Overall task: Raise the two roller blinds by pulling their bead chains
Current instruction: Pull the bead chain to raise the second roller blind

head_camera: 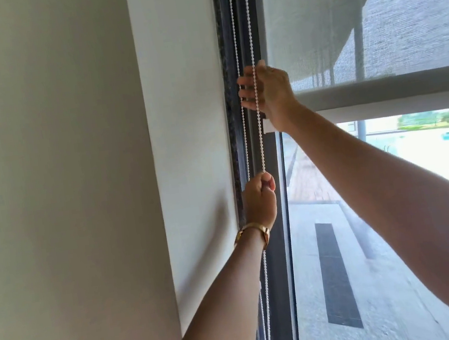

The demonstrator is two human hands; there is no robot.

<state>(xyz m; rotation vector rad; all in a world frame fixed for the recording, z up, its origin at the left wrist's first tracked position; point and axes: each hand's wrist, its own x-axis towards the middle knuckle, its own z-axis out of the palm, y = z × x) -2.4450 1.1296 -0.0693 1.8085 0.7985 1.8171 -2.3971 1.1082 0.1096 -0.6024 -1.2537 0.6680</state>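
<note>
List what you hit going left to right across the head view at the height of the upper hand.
Plain wall → dark window frame → bead chain gripped in the right hand → sheer roller blind, with its bottom bar running off to the right edge.

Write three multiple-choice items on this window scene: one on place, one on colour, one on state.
1. Which hand grips higher on the bead chain?
A. left
B. right
C. level

2. What colour is the wristband?
A. gold
B. black
C. red

3. How far up is the roller blind?
A. fully down
B. partly raised
C. fully rolled up

Answers:
1 B, the right hand sits above the left hand.
2 A, it shines gold on the left wrist.
3 B, clear glass shows below its bottom bar.
</note>
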